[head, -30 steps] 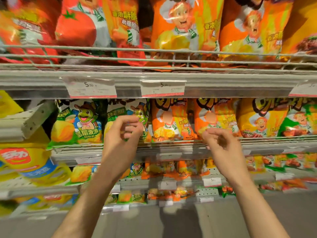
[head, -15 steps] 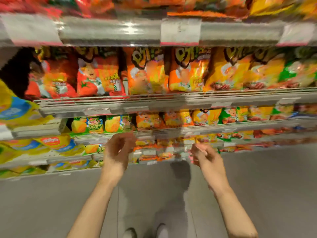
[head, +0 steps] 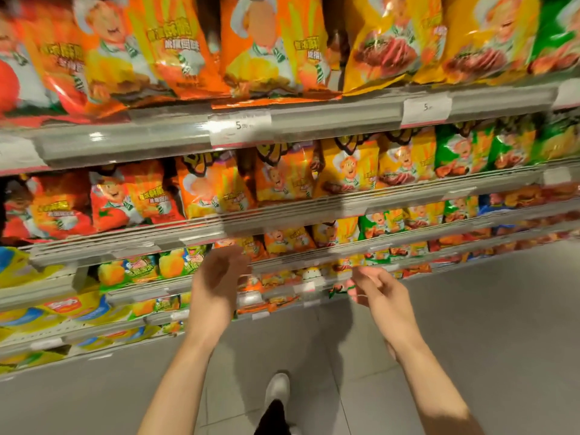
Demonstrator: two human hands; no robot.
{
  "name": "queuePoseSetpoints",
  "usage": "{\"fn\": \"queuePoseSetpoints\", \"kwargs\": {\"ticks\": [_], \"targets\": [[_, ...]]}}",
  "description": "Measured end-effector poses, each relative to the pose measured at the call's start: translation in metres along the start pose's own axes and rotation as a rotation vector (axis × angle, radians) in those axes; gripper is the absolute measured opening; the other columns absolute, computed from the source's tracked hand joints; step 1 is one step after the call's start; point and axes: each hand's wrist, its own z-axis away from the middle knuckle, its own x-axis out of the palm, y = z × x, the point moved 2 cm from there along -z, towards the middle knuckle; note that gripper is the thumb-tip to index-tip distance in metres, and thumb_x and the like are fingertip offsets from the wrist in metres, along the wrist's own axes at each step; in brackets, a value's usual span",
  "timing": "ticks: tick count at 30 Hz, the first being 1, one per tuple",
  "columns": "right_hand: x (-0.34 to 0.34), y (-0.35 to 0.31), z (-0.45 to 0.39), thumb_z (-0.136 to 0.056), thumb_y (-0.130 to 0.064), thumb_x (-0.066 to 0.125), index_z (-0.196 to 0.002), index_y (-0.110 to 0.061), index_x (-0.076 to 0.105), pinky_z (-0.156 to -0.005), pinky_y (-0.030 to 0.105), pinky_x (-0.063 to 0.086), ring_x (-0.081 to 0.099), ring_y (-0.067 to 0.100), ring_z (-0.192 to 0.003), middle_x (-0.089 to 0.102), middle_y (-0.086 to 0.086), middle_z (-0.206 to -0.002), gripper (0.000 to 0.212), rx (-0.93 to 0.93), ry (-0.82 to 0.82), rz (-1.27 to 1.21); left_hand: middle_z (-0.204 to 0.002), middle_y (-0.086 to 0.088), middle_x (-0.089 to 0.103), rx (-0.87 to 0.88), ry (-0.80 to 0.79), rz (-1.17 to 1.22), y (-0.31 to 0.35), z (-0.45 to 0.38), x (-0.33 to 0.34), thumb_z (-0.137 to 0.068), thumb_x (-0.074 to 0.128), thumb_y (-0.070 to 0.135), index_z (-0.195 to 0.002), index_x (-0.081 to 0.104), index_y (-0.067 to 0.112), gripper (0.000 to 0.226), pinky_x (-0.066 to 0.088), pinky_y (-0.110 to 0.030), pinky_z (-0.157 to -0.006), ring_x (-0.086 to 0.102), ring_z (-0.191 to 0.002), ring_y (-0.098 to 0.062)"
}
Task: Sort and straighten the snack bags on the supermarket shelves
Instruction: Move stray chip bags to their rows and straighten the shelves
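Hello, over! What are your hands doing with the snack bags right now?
Left hand open, no grip. Right hand open, empty. Snack bags upright on shelves, untouched. Nothing in the way.

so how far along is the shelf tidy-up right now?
Done: the orange bags and yellow bags on the middle shelf stand upright, facing out. In hand: nothing; the left hand and right hand hang in front of the lower shelves, loosely curled, gripping no bag. Left: the red bags lean, and the green bags lower down look uneven, though blurred.
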Motion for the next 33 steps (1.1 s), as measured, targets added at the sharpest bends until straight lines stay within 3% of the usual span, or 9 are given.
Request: {"fn": "queuePoseSetpoints", "kwargs": {"ticks": [4,7,12,16,20,24,28,30,33], "targets": [[-0.008,-0.011,-0.033,-0.097,-0.017,0.068,-0.112,-0.004,0.070,-0.089,0.039,0.056,0.070,0.020,-0.081,0.078,0.013,-0.088,0.020,0.009,0.035,0.015,-0.084,0.001,0.075,-0.002,-0.026,0.038,0.001,-0.037,0.023,-0.087,0.068,0.018,-0.083,0.076,0.033,0.017,0.053,-0.043,-0.083,0.067,-0.086,-0.028],[-0.024,-0.022,-0.053,-0.096,-0.022,0.071,-0.110,-0.011,0.073,-0.097,0.042,0.056,0.073,0.022,-0.085,0.079,0.006,-0.088,0.018,0.007,0.066,0.037,-0.086,-0.001,0.073,0.000,-0.049,0.092,0.002,-0.056,0.039,-0.097,0.063,0.001,-0.092,0.071,0.019,0.020,0.054,-0.037,-0.081,0.065,-0.088,-0.028],[-0.054,-0.037,-0.077,-0.097,-0.020,0.069,-0.106,-0.010,0.073,-0.096,0.043,0.056,0.073,0.017,-0.082,0.079,0.002,-0.084,0.014,-0.008,0.127,0.017,-0.083,0.002,0.075,-0.013,-0.106,0.118,0.012,-0.073,0.082,-0.092,0.066,0.008,-0.095,0.067,0.013,0.006,0.050,-0.034,-0.081,0.067,-0.089,-0.028],[-0.085,-0.044,-0.101,-0.098,-0.019,0.068,-0.107,-0.011,0.073,-0.090,0.036,0.055,0.071,0.013,-0.079,0.078,0.001,-0.084,0.012,-0.027,0.134,0.011,-0.094,-0.011,0.073,-0.059,-0.120,0.066,0.011,-0.082,0.123,-0.077,0.065,0.024,-0.098,0.067,0.012,0.024,0.052,-0.042,-0.084,0.068,-0.086,-0.028],[-0.125,-0.051,-0.132,-0.099,-0.018,0.067,-0.107,-0.007,0.071,-0.078,0.026,0.056,0.068,0.014,-0.076,0.076,0.003,-0.082,0.014,-0.052,0.072,0.014,-0.097,-0.005,0.076,-0.019,-0.065,-0.022,0.002,-0.081,0.167,-0.093,0.065,0.011,-0.100,0.070,0.012,0.009,0.054,-0.038,-0.076,0.071,-0.085,-0.028],[-0.175,-0.055,-0.169,-0.099,-0.015,0.067,-0.099,-0.013,0.069,-0.084,0.044,0.054,0.068,0.022,-0.078,0.075,0.007,-0.086,0.004,-0.053,-0.009,0.004,-0.084,0.012,0.075,-0.005,0.032,-0.055,-0.008,-0.065,0.219,-0.098,0.061,0.006,-0.098,0.072,0.015,0.015,0.054,-0.043,-0.094,0.071,-0.089,-0.015],[-0.233,-0.056,-0.201,-0.098,-0.018,0.069,-0.099,-0.015,0.075,-0.086,0.043,0.057,0.070,0.020,-0.079,0.078,0.001,-0.086,0.007,-0.025,-0.067,0.033,-0.089,0.002,0.074,-0.053,0.121,-0.039,-0.016,-0.035,0.278,-0.098,0.061,0.005,-0.094,0.071,0.015,0.014,0.054,-0.047,-0.096,0.071,-0.087,-0.013],[-0.259,-0.056,-0.210,-0.097,-0.019,0.070,-0.098,-0.016,0.076,-0.086,0.041,0.059,0.072,0.017,-0.078,0.079,0.001,-0.087,0.007,-0.006,-0.098,0.020,-0.099,-0.006,0.075,-0.056,0.126,-0.052,-0.022,-0.022,0.300,-0.099,0.061,0.007,-0.096,0.072,0.013,0.012,0.055,-0.049,-0.095,0.071,-0.099,-0.025],[-0.289,-0.060,-0.218,-0.100,-0.019,0.066,-0.105,-0.012,0.074,-0.074,0.023,0.058,0.072,0.009,-0.075,0.078,0.002,-0.089,0.012,-0.016,-0.125,0.060,-0.106,-0.013,0.074,-0.072,0.163,-0.054,-0.025,-0.009,0.324,-0.100,0.062,0.010,-0.100,0.071,0.014,0.010,0.057,-0.044,-0.094,0.071,-0.103,-0.031]]}}
